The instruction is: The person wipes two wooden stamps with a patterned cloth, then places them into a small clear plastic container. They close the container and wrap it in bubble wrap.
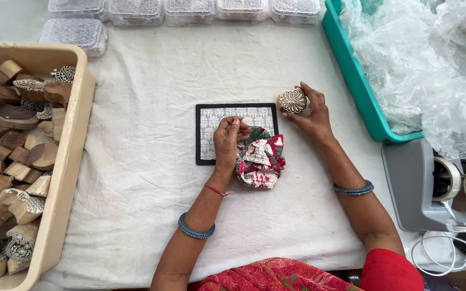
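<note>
The left hand (226, 141) pinched the edge of a red and green patterned cloth pouch (260, 160) lying at the right of a black-framed printed tile (205, 134) on the table (146, 215). Just right and farther off, the right hand (311, 114) gripped a carved wooden stamp block (292, 101), its patterned face up.

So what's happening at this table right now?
A person sits at a cloth-covered table. Their right hand holds a carved wooden printing block with its patterned face up. The left hand pinches the opening of a red and green fabric pouch, which lies partly on a black-framed patterned tile. A beige tub of similar blocks sits to the left.
</note>
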